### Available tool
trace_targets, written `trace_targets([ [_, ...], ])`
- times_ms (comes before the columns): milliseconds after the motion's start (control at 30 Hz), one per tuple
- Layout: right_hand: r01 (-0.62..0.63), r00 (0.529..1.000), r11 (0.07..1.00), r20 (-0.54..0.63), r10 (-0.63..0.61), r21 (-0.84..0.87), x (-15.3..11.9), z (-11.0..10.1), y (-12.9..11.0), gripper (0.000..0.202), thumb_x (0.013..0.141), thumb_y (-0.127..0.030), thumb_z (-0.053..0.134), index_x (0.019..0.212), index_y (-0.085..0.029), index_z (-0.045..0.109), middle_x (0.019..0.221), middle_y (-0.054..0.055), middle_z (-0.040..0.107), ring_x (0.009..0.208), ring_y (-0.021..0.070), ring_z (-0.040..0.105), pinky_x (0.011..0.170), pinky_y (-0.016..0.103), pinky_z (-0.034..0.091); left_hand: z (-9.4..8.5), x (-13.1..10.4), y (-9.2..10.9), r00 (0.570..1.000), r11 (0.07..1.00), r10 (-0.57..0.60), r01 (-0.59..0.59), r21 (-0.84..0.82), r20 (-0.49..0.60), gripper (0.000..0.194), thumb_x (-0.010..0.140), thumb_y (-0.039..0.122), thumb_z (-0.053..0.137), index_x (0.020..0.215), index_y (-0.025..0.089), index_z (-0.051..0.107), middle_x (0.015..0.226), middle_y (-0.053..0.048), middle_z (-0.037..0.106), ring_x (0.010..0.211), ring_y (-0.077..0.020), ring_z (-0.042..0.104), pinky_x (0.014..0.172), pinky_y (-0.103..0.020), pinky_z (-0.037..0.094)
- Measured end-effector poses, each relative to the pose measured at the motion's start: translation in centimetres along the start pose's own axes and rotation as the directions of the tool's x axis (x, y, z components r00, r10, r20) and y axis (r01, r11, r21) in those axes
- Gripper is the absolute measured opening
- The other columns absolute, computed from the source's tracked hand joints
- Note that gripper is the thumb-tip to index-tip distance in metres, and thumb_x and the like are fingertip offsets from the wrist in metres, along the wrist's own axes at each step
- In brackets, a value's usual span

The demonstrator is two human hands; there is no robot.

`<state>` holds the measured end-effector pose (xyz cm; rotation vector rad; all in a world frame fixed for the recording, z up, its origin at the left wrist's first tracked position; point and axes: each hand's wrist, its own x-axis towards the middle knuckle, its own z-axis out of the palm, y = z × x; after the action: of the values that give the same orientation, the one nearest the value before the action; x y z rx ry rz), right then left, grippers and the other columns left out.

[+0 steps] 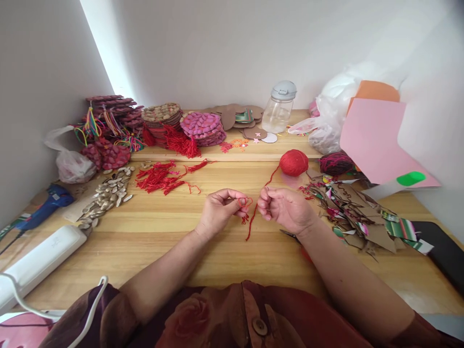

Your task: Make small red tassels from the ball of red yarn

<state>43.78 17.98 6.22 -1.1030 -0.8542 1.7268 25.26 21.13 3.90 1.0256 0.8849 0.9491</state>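
Note:
My left hand is closed in a pinch on a small looped piece of red yarn, whose short ends dangle below the fingertips. Just across from it, my right hand has its fingers curled together; whether they grip anything is hidden. A red strand runs past the right fingertips and trails toward the table. It leads back to a red yarn ball behind that hand. Scissors lie partly covered under my right wrist. Red tassels are heaped at the left.
Cardboard scraps and a black phone-like slab lie right. Along the raised back ledge are stacked round pink pieces and a clear bottle. Shells, a blue glue gun and a white box occupy the left.

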Motion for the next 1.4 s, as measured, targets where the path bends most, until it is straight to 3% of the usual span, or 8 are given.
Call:
trace_targets([
  [167,0.125,0.989,0.972,-0.055,-0.138,-0.199,0.2,1.3,1.3,0.04,0.074,-0.05,0.07,0.1,-0.018,0.067,0.09,0.007,0.068,0.067,0.0133,0.056,0.05,0.024,0.037,-0.2,0.1,-0.3,0.999,1.0,0.026,-0.025,-0.012,0.03,0.032,0.063,0.033,0.084,0.08,0.011,0.068,0.067,-0.004,0.071,0.058,-0.0144,0.068,0.057,-0.024,0.057],
  [333,0.177,0.96,0.966,-0.182,-0.211,-0.187,0.4,2.5,2.2,0.027,0.068,-0.041,0.078,0.072,-0.016,0.067,0.063,0.0,0.062,0.055,0.009,0.047,0.049,0.024,0.033,-0.2,0.0,-0.3,0.999,1.0,0.012,-0.013,0.016,0.046,0.032,0.064,0.034,0.084,0.081,0.011,0.069,0.068,-0.005,0.072,0.061,-0.0142,0.069,0.058,-0.023,0.058],
  [600,0.149,0.954,0.975,-0.235,-0.186,-0.167,0.3,2.5,2.0,0.029,0.067,-0.041,0.078,0.066,-0.017,0.061,0.056,-0.003,0.055,0.053,0.0088,0.044,0.048,0.024,0.029,-0.1,-0.1,0.0,0.997,0.999,0.015,-0.018,0.034,0.078,0.03,0.072,0.035,0.078,0.086,0.01,0.068,0.073,-0.006,0.072,0.065,-0.0151,0.07,0.06,-0.024,0.059],
  [833,0.222,0.938,0.927,-0.194,-0.288,-0.303,0.1,2.7,2.3,0.032,0.068,-0.044,0.075,0.064,-0.017,0.06,0.059,-0.003,0.056,0.054,0.0087,0.042,0.053,0.026,0.032,0.1,0.1,-0.3,0.998,0.996,0.028,-0.032,-0.077,-0.061,0.029,0.082,0.037,0.067,0.088,0.016,0.049,0.076,-0.001,0.067,0.057,-0.0148,0.069,0.051,-0.025,0.058],
  [967,0.204,0.955,0.914,-0.135,-0.264,-0.35,0.0,2.5,2.3,0.031,0.07,-0.044,0.075,0.065,-0.017,0.059,0.057,-0.003,0.054,0.054,0.0089,0.041,0.055,0.026,0.032,-0.2,0.5,0.0,0.99,0.984,0.032,-0.055,-0.171,-0.138,0.025,0.086,0.033,0.062,0.089,0.017,0.043,0.075,0.0,0.065,0.056,-0.0132,0.068,0.049,-0.022,0.056],
  [1133,0.134,0.975,0.991,-0.18,-0.132,-0.003,0.4,1.9,2.4,0.027,0.071,-0.037,0.078,0.071,-0.018,0.059,0.066,-0.002,0.06,0.058,0.0096,0.049,0.051,0.023,0.034,-0.3,0.5,0.4,0.999,0.965,0.031,-0.035,-0.259,-0.022,0.034,0.081,0.038,0.068,0.089,0.019,0.041,0.073,0.001,0.064,0.051,-0.0127,0.066,0.043,-0.02,0.052],
  [1267,0.105,0.993,0.931,-0.086,-0.08,0.349,0.5,2.3,2.8,0.018,0.075,-0.029,0.077,0.078,-0.02,0.062,0.09,0.0,0.067,0.066,0.008,0.054,0.059,0.022,0.045,-0.1,0.3,0.1,1.0,0.957,0.017,-0.01,-0.289,0.019,0.039,0.077,0.041,0.072,0.088,0.018,0.042,0.075,0.002,0.064,0.052,-0.0115,0.066,0.045,-0.019,0.053],
  [1400,0.095,0.995,0.89,-0.025,-0.093,0.445,0.7,3.1,3.4,0.016,0.079,-0.028,0.074,0.076,-0.018,0.062,0.079,-0.002,0.063,0.064,0.0059,0.053,0.065,0.02,0.05,0.0,0.3,-0.3,0.998,0.949,-0.026,0.045,-0.312,0.066,0.038,0.076,0.042,0.072,0.087,0.018,0.044,0.069,0.004,0.061,0.049,-0.0092,0.062,0.043,-0.017,0.05],
])
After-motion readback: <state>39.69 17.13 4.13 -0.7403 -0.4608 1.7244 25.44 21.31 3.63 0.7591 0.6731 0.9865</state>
